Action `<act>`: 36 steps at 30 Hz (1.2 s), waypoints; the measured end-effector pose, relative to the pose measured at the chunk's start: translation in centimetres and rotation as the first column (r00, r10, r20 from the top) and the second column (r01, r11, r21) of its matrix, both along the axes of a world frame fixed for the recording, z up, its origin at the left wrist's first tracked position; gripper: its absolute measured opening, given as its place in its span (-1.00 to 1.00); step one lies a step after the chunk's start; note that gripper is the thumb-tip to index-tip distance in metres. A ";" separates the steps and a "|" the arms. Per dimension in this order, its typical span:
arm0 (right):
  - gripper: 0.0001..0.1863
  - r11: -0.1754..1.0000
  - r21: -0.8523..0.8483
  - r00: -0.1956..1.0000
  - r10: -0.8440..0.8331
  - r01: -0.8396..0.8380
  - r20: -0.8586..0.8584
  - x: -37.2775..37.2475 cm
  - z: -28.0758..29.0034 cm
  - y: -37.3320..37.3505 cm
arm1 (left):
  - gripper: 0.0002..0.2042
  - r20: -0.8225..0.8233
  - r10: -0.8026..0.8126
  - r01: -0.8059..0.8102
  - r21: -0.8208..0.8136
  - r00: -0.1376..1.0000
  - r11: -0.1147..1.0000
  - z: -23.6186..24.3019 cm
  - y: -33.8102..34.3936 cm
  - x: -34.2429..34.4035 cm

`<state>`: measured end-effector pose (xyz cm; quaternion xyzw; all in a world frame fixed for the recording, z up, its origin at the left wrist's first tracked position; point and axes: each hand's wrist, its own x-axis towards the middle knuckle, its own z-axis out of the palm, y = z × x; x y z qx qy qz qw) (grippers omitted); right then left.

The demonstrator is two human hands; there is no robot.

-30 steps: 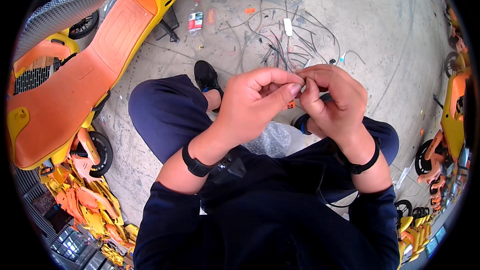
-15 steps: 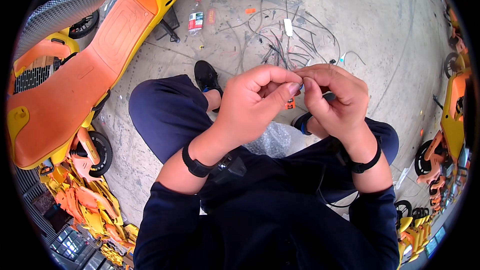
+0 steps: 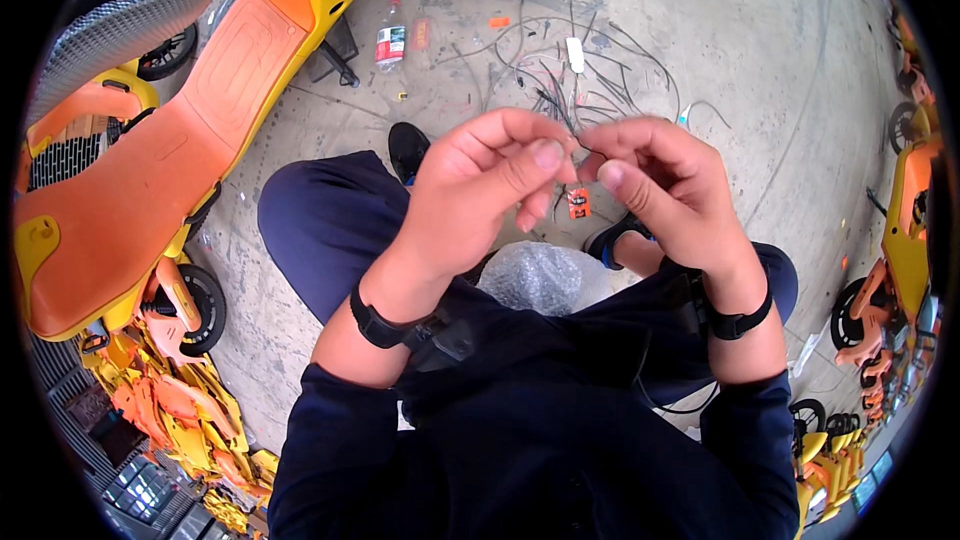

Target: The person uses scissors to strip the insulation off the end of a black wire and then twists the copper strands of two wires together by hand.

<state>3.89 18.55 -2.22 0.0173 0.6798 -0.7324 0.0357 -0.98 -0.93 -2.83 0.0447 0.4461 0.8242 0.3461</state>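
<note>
My left hand (image 3: 480,190) is raised in front of me, thumb and index finger curled close together. What they pinch, if anything, is too small to make out. Close by on the right, the thumb and fingertips of my right hand (image 3: 665,185) close on a thin dark wire (image 3: 592,150), whose end points toward the left fingertips. Beneath the hands a small orange label (image 3: 579,203) shows on the floor. Past them lies a loose spread of grey and black cables (image 3: 640,50), with a white strip-like piece (image 3: 575,55) among it.
Bubble wrap (image 3: 545,278) rests between my legs. An orange and yellow scooter body (image 3: 150,170) fills the left side, with a pile of yellow and orange panels (image 3: 180,400) behind. A plastic bottle (image 3: 391,38) stands near the cables. More scooters (image 3: 905,200) line the right.
My hands have come apart slightly, the left one shifting left and the right one's fingers opening a little. The orange label and bubble wrap show more fully now.
</note>
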 end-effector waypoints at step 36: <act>-0.94 0.991 0.056 0.988 0.123 -0.118 -0.093 0.3 0.2 1.1 | -0.76 -0.304 0.148 -0.222 -0.227 0.941 0.948 0.8 -0.3 -0.3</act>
